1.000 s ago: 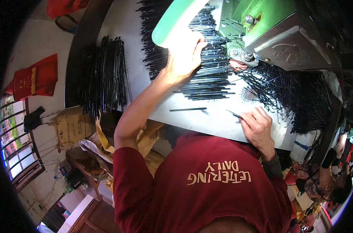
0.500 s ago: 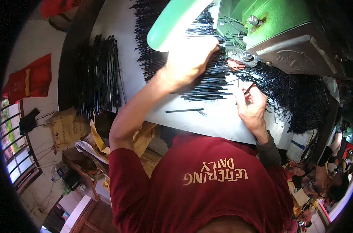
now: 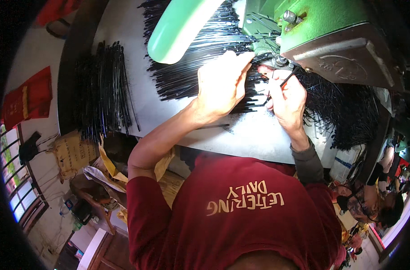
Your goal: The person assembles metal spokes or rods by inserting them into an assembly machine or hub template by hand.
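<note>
Your right hand (image 3: pixel 287 96) pinches a thin black rod (image 3: pixel 289 77) between thumb and fingertips, just below the green machine (image 3: pixel 322 33). Your left hand (image 3: pixel 220 85) has its fingers curled over the row of rods (image 3: pixel 182 74); whether they grip any cannot be told. Right of your right fingers lies a tangled heap (image 3: pixel 349 108); bodyward of your left fingers, a loose rod (image 3: pixel 216 126).
</note>
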The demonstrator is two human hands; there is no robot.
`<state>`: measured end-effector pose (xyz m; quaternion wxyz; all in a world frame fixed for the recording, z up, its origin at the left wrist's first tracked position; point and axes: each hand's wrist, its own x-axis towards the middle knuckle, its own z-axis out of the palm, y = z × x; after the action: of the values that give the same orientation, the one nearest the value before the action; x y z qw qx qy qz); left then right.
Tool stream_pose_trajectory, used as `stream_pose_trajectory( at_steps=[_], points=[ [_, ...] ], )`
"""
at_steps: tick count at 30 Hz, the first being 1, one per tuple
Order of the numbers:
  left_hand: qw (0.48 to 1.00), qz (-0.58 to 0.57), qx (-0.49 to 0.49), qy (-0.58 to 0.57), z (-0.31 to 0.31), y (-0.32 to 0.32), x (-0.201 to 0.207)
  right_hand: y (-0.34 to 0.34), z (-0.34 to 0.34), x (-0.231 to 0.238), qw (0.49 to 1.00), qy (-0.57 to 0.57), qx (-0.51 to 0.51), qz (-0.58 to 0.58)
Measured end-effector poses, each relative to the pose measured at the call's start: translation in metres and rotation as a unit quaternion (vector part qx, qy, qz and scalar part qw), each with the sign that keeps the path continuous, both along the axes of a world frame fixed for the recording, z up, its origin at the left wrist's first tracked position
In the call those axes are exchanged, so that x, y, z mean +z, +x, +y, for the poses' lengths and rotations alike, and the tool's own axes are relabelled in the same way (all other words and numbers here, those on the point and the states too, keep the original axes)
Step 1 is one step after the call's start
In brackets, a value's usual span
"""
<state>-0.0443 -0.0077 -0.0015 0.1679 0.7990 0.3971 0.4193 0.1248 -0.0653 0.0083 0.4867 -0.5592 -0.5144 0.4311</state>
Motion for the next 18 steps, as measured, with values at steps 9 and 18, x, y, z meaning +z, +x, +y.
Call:
stream_pose_trajectory(
  at_steps=[9,18],
  points=[
    [1.000,0.008,-0.003,0.023,0.000,0.002,-0.002,0.001,0.000,0.007,0.998,-0.049,-0.004,0.032],
    [0.996,0.035,-0.002,0.079,0.002,0.014,0.002,0.011,-0.004,0.006,0.993,-0.071,-0.028,0.092]
  ],
)
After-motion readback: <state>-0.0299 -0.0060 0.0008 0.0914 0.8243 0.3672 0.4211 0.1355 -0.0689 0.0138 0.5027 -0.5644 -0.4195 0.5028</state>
